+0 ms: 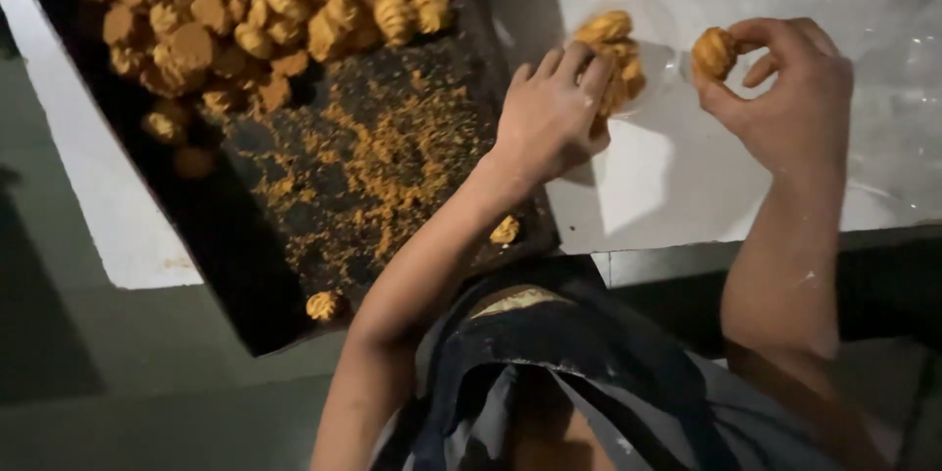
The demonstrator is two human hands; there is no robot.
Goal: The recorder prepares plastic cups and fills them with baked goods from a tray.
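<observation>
Cookies (611, 59): several stacked in clear tub on counter (677, 186), left hand (549, 118) steadying; right hand (785, 88) pinching one cookie (713, 51); many remain on far-left tray (285, 265).

My left hand (549, 118) reaches forward, palm down, fingers curled. My right hand (785, 88) is raised beside it, thumb and fingers pinched together, forearm bare.

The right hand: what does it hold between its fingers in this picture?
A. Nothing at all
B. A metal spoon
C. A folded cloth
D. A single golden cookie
D: the right hand pinches one ridged golden cookie above the white surface, while the left hand rests on a small pile of cookies.
</observation>
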